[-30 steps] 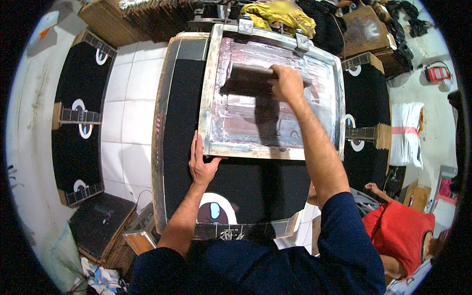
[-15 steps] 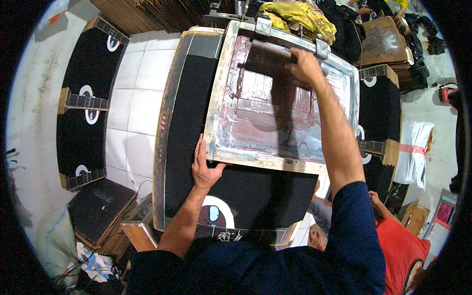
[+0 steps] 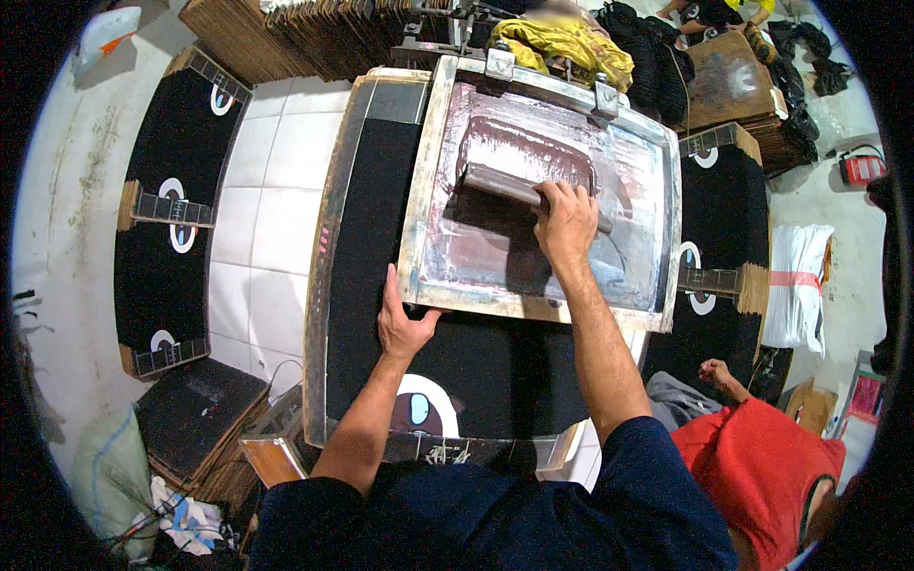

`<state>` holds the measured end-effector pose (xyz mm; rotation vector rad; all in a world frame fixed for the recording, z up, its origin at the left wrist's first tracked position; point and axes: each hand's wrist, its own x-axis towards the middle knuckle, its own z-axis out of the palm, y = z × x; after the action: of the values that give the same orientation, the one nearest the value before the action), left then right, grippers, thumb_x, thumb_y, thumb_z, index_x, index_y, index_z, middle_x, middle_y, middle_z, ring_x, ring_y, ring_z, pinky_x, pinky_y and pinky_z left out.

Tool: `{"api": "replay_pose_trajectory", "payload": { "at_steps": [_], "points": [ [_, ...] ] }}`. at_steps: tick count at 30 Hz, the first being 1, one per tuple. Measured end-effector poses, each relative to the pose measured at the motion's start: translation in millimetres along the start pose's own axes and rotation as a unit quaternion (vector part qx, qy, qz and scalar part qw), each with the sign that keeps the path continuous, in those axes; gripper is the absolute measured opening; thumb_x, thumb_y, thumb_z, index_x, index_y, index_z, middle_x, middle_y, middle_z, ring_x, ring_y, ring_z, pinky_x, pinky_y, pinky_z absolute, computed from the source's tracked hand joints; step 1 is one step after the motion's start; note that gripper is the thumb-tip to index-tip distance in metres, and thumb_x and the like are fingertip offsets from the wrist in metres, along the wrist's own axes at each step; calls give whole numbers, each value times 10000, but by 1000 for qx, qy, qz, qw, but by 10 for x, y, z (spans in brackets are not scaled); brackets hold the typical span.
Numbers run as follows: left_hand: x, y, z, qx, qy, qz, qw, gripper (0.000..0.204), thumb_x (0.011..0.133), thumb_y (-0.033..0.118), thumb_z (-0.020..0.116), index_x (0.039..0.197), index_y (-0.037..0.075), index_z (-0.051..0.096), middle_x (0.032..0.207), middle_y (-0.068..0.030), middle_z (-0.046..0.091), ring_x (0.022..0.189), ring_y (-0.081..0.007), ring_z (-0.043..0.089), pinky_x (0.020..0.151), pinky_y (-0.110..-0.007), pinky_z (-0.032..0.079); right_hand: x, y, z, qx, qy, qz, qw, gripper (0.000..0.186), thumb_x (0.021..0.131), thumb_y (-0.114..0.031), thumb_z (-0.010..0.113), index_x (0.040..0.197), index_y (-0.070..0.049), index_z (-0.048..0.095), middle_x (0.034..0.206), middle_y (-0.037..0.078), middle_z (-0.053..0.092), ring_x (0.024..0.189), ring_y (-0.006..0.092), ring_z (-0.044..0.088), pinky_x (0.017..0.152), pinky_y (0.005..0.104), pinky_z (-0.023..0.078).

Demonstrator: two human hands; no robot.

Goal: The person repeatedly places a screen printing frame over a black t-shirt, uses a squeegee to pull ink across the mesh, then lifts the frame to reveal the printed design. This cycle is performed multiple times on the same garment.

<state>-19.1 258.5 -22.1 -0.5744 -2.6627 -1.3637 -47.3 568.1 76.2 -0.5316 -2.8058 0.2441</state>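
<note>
Fabric (image 3: 486, 357), black, lies nearest the person, below and between both hands, with a printed eye (image 3: 419, 413) just nearer the body than the left hand (image 3: 407, 331). From where I stand, that hand is spread, not clenched, and braces the near-left corner of the frame (image 3: 533, 307). Beyond it and to its right, the right hand (image 3: 568, 224) grasps the squeegee (image 3: 500, 186), which spans both sides of the grip, mostly leftward, over the mesh (image 3: 628, 271). Step in hand, as I judge it: a pass of dark ink (image 3: 519, 131) across the mesh. The next move would call for even pressure and a steady frame. Clamps (image 3: 500, 64) sit on the frame past the right hand; yellow cloth (image 3: 566, 48) lies farther off.
</note>
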Motion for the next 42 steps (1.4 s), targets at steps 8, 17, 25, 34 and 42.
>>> {"api": "replay_pose_trajectory", "payload": {
  "at_steps": [8,17,25,34,42],
  "points": [
    [93,154,-106,-61,-18,-46,997,1165,686,235,959,1617,69,278,1418,-272,562,1287,-415,594,1044,-451,522,-740,-184,-325,10,169,-1,986,644,578,-52,822,1188,-237,735,1112,-13,670,1120,250,574,1094,489,353],
    [1060,1569,-937,-219,110,61,968,1175,682,197,976,1596,-38,276,1457,-297,546,1306,-395,596,1018,-426,544,-248,-476,-1505,-1,359,-33,933,472,744,-52,691,1191,-199,729,1118,75,695,1124,311,580,1070,501,335],
    [1380,-116,-1385,-338,37,0,940,745,877,115,833,1518,6,470,1247,-204,709,1016,-199,729,844,-311,608,1103,-370,-2614,-90,402,-66,909,541,737,-120,737,1245,-303,706,1159,5,703,1109,299,635,1000,544,429],
    [-2158,-2859,-1740,-33,-99,-555,825,220,979,170,628,1166,57,656,973,-114,697,822,-257,668,688,-405,529,1672,-107,-2912,-84,332,-1,940,571,764,-231,775,1324,-300,693,1195,35,754,1115,274,710,977,435,526],
    [-2747,-2290,-1901,102,-196,-442,869,326,1009,101,579,1324,79,656,1158,-189,714,1030,-332,690,881,-428,526,1936,235,-3094,-138,304,12,942,535,813,-299,777,1339,-272,682,1193,32,771,1045,212,745,889,345,574]
  ]
}}
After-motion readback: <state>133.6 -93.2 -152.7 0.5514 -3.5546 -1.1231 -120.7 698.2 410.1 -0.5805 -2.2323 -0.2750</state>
